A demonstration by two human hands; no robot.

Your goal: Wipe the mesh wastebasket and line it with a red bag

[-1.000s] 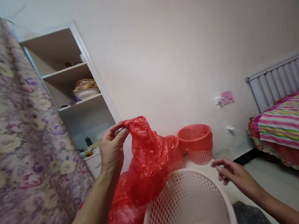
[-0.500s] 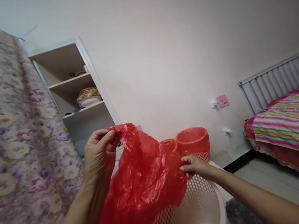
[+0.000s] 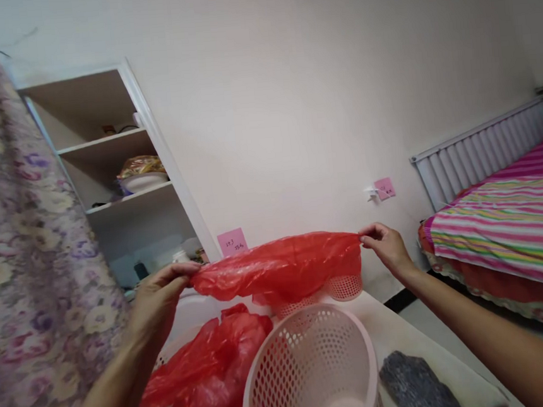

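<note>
Floral curtain fabric (image 3: 14, 251) fills the left edge, and beside it a white shelf unit (image 3: 123, 197) holds a covered bowl (image 3: 141, 173) on its middle board. Lower down, the left hand (image 3: 158, 296) pinches one end of a red plastic bag (image 3: 281, 267), thumb and fingers closed on the film. The bag is stretched out flat and roughly level in the air between both hands, above the table (image 3: 406, 331). Below it, at the lower left, a basket already lined with red plastic (image 3: 205, 374) sits just beside a pale pink mesh basket (image 3: 309, 371), which stands upright and unlined, directly under the stretched bag. Behind the bag, the perforated bases of two more baskets (image 3: 340, 286) peek out. A pink sticky note (image 3: 232, 240) hangs on the wall. The right hand (image 3: 387, 247) grips the bag's other end, fingers clamped on the edge. A dark grey cloth (image 3: 418, 387) lies on the table near the pink basket. Far right, a bed with a striped cover (image 3: 505, 221) stands before a ribbed headboard (image 3: 481, 153).
</note>
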